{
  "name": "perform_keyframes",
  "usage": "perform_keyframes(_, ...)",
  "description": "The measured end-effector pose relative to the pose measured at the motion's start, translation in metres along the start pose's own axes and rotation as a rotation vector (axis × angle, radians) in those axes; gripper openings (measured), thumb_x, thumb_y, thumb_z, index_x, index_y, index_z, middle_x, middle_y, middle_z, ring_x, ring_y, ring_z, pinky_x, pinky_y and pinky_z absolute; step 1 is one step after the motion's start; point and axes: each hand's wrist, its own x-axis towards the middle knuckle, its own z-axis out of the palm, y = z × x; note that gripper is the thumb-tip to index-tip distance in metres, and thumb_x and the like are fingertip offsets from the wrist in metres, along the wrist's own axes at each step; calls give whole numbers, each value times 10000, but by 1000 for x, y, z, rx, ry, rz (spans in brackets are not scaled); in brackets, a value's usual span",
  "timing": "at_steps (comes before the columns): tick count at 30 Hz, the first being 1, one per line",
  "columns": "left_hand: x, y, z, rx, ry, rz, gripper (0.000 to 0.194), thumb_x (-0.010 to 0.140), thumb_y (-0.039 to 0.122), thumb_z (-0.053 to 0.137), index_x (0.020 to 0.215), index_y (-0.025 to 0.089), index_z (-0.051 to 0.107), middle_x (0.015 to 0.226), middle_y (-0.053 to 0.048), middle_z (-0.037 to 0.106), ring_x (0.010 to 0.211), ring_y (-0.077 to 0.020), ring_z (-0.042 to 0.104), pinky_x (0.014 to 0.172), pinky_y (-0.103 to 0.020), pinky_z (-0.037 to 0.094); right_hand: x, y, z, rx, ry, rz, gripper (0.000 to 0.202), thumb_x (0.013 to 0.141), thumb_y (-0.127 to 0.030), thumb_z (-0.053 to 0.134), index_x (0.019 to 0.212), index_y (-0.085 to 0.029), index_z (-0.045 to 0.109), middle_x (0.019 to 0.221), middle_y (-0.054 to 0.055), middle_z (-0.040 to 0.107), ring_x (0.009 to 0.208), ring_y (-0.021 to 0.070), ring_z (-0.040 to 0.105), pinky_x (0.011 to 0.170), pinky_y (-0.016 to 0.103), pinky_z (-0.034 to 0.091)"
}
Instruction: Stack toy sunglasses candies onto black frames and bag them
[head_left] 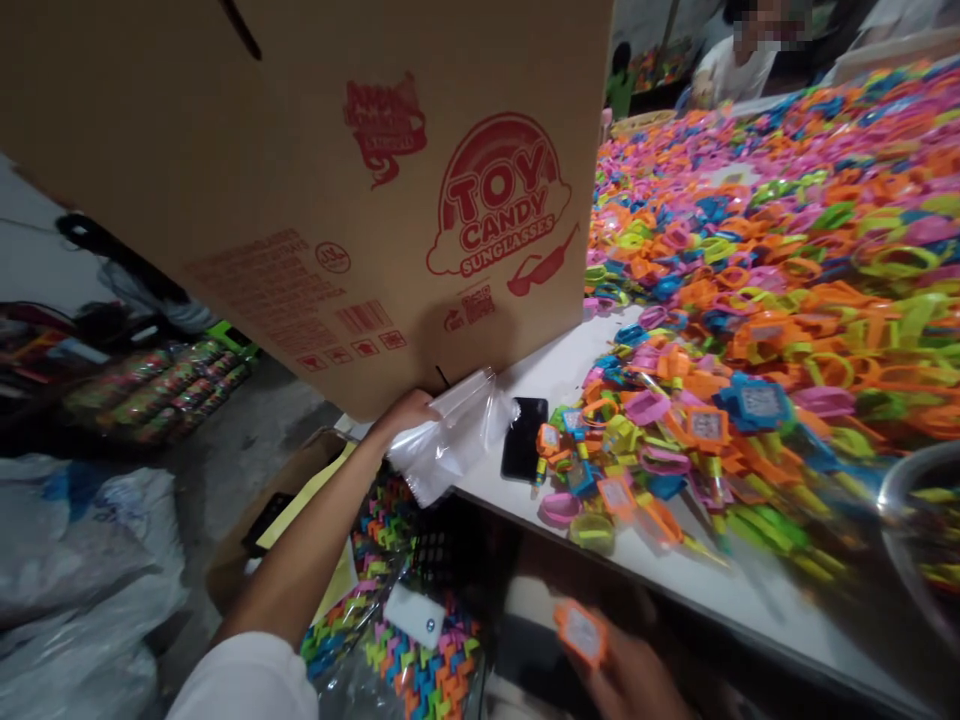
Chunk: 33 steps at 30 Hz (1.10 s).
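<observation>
My left hand [411, 410] reaches to the table's near left corner, its fingers closed on a clear plastic bag [457, 430] and partly hidden by it. The bag hangs over the table edge, in front of a big cardboard carton [300, 200]. Low in the view, below the table edge, my right hand [634, 670] is blurred and closed on an orange toy watch [581, 632]. Many similar toy watches in orange, pink, blue and yellow-green form a heap [750, 290] on the table. A black phone [523, 440] lies between the bag and the heap.
The carton stands upright on the white table [555, 360]. Below are bags of colourful toys [427, 670], with a white card-like object [414, 615] on top. A clear round container [922, 530] stands at right. Filled sacks [82, 560] lie left. Another person [739, 70] is behind the heap.
</observation>
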Motion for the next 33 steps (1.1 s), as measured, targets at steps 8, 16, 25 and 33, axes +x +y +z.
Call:
perform_keyframes(8,1,-2,5,-60,-18,19,203,608,353,772,699,174,742,624,33,642,649,-186,574,552,-265,337,172,-215,1,-982,176,-293,287,1056,-243,489,1257,-101,638,1251,207,686,1082,287,703,868,325,511)
perform_keyframes(16,-35,-24,-16,-90,0,47,250,609,402,772,654,183,660,603,47,573,599,-158,489,535,-273,285,281,-220,6,-1143,118,30,341,1034,-387,696,1290,-162,677,1308,105,696,1151,262,695,999,498,588)
perform_keyframes(25,-45,-39,-28,-150,-26,51,385,575,547,738,653,183,640,590,49,535,602,-159,471,552,-268,303,295,-201,10,-1050,120,-26,414,1023,-487,683,1291,-172,681,1304,120,704,1155,265,693,1015,492,570)
perform_keyframes(33,-14,-7,6,-125,-40,130,252,706,406,735,758,161,715,669,36,612,689,-185,575,606,-273,382,289,-194,-16,-759,282,-140,330,879,-461,733,1043,-174,717,919,98,762,855,243,715,683,279,490)
